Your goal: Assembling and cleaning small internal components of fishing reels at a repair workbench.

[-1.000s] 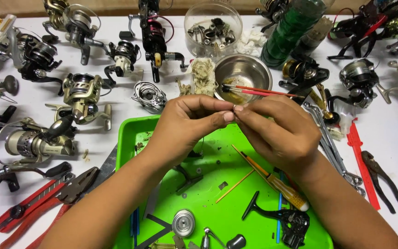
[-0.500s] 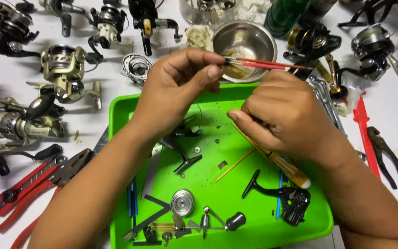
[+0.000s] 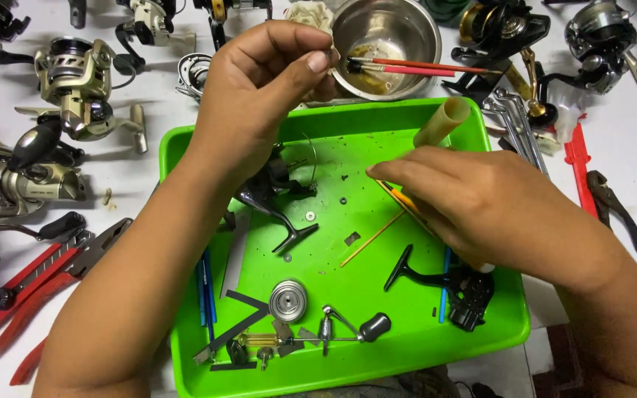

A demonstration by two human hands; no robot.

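My left hand (image 3: 259,88) is raised over the far edge of the green tray (image 3: 178,155), thumb and forefinger pinched together beside the steel bowl (image 3: 392,18); nothing shows between them. My right hand (image 3: 488,210) lies low over the tray, fingers stretched left across an orange-handled screwdriver (image 3: 401,197). Whether it grips the screwdriver is hidden. A black reel body (image 3: 278,195) with a wire bail lies under my left wrist. Also in the tray are a silver spool (image 3: 287,299), a black crank handle (image 3: 444,284), a thin wooden stick (image 3: 370,239) and small loose parts.
A red brush (image 3: 422,68) rests on the bowl's rim and a beige tube (image 3: 442,121) on the tray's far edge. Several fishing reels (image 3: 75,74) crowd the left and far side. Red pliers (image 3: 31,276) lie at the left; wrenches (image 3: 517,125), a red cutter (image 3: 576,158) and dark pliers (image 3: 617,210) at the right.
My hands were joined above the tray and have parted. The right hand dropped onto the screwdriver; the left stayed raised and pinched. The view moved closer to the tray.
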